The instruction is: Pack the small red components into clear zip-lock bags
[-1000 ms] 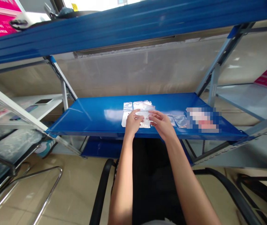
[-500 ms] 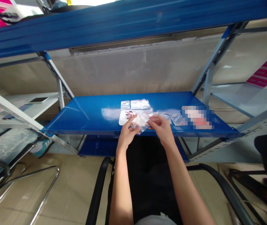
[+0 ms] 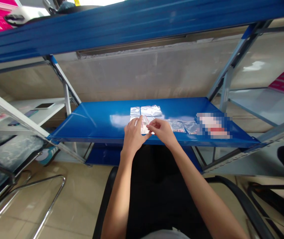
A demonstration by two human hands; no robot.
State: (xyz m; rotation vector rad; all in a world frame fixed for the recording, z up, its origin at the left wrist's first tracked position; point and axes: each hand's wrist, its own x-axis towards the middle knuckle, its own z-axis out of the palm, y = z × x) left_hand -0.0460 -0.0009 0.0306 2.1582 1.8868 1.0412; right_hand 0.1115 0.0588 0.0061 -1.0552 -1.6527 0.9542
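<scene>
A small clear plastic bag (image 3: 144, 125) with a thin reddish line along one edge is between my hands, low over the front of the blue table (image 3: 99, 124). My left hand (image 3: 134, 135) curves round its left side, thumb stretched toward my right fingers. Pinched fingertips of my right hand (image 3: 161, 129) hold the bag's right side. Beneath them lies a white tray or sheet, mostly hidden by my left hand, and the small red and dark pieces on it are covered. Just behind are flat clear bags (image 3: 151, 110) and a smaller clear packet (image 3: 135, 111).
To the right of my hands lie more clear bags (image 3: 178, 126) with small coloured contents, beside a blurred-out pale and red item (image 3: 214, 126). A blue beam (image 3: 132, 26) crosses above the table. Metal posts (image 3: 228, 83) stand at its sides. A phone (image 3: 45, 106) rests on the left shelf.
My left hand has turned over the white tray and now covers the small pieces. My right hand has moved left, closer to it, with the bag drawn in between them. The view has shifted slightly.
</scene>
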